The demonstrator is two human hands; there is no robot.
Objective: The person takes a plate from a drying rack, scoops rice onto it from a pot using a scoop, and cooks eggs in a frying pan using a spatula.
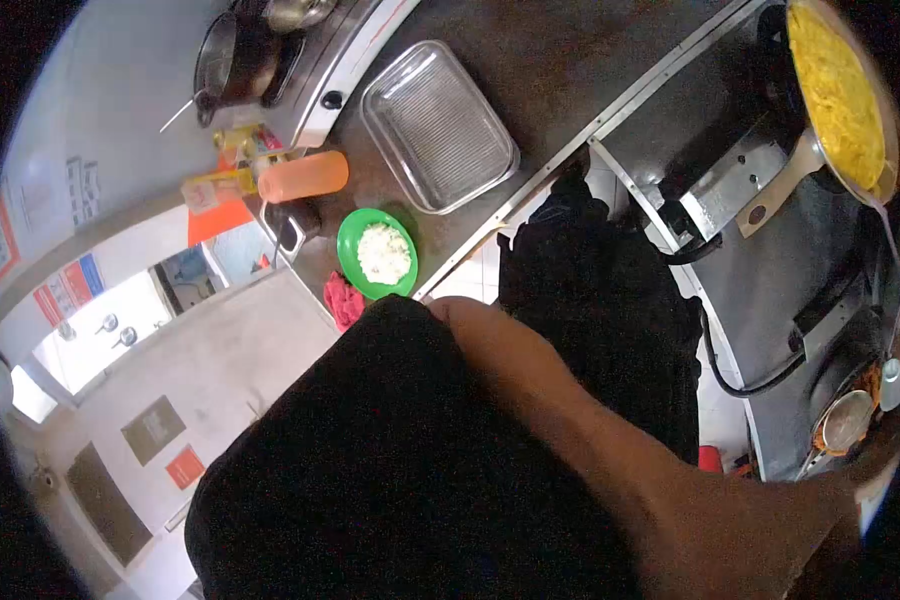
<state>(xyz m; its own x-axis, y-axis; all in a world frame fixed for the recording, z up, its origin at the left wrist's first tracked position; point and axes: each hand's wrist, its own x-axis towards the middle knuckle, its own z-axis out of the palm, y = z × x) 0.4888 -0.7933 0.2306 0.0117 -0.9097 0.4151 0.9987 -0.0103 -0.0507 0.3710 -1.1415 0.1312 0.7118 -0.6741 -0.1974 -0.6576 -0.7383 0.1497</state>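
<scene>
A bare arm stretches from a black sleeve at the middle to the lower right edge, with no hand or fingers distinguishable. Neither my left hand nor my right hand can be made out. At the upper right, a pan [838, 105] holds yellow food. A round utensil [848, 420] lies over orange-brown food at the lower right. The green plate [348, 240] carries white crumbly food, beside a red cloth [343, 299]. The clear glass dish [440, 125] looks empty.
An orange bottle [305, 177] stands by the green plate, with other packages behind it. Dark pans [235, 65] are at the upper left. Black cloth [600, 290] hangs over the pale tiled floor. A black hose [735, 388] curves near the dark counter at right.
</scene>
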